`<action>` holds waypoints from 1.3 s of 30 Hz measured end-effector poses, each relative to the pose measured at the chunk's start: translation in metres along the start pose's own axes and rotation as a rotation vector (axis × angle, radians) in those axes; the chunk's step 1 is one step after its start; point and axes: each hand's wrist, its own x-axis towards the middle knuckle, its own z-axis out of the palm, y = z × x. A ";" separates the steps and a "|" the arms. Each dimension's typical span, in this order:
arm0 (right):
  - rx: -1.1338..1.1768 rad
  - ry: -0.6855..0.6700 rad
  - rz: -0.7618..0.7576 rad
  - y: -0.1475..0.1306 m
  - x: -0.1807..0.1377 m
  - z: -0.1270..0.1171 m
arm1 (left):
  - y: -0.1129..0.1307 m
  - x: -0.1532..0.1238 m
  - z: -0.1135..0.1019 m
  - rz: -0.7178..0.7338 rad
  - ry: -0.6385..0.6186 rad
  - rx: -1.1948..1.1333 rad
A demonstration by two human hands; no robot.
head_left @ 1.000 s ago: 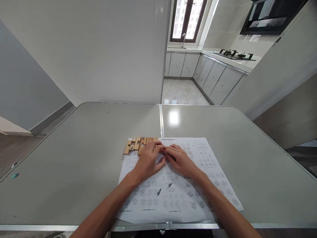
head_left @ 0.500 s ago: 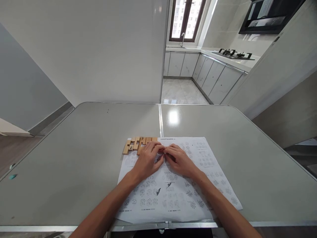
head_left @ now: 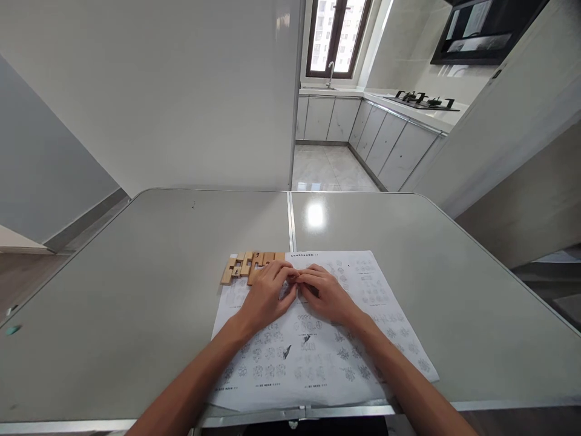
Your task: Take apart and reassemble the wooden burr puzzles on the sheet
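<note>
My left hand [head_left: 265,295] and my right hand [head_left: 324,293] rest together on a printed paper sheet [head_left: 363,315] in the middle of the table. Their fingertips meet in a pinch near the sheet's top edge, and what they hold, if anything, is hidden under the fingers. A row of notched wooden puzzle pieces [head_left: 245,265], some with numbers written on them, lies at the sheet's top left corner, just beyond my left hand's knuckles. The left fingers touch or nearly touch the rightmost piece.
The grey table [head_left: 136,290] has a metal seam down its middle and rounded corners. A small teal object [head_left: 13,330] lies near the left edge. A white partition wall stands behind the table; a kitchen with cabinets and a hob lies beyond to the right.
The hands stay pinched together at the same spot on the paper. The view has shifted slightly, so everything sits a little further left in the picture.
</note>
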 end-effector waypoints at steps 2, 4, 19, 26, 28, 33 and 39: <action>-0.002 0.002 -0.001 0.000 0.000 0.000 | 0.000 0.000 0.000 -0.003 0.001 -0.009; -0.004 0.006 -0.002 0.000 0.000 0.000 | 0.000 0.000 0.000 -0.002 -0.001 -0.016; -0.041 -0.010 0.005 -0.002 0.002 -0.001 | 0.001 0.001 -0.001 0.004 -0.010 -0.019; -0.050 -0.011 -0.001 0.001 0.001 0.000 | 0.002 0.001 -0.001 0.004 -0.008 -0.012; -0.044 -0.014 -0.003 0.002 0.001 0.001 | 0.002 0.001 -0.002 0.000 -0.020 -0.011; -0.043 -0.011 -0.006 0.000 0.001 0.000 | 0.002 0.000 -0.002 -0.004 -0.023 -0.025; -0.043 -0.006 -0.006 0.000 0.002 0.000 | 0.002 0.000 -0.002 -0.006 -0.021 -0.026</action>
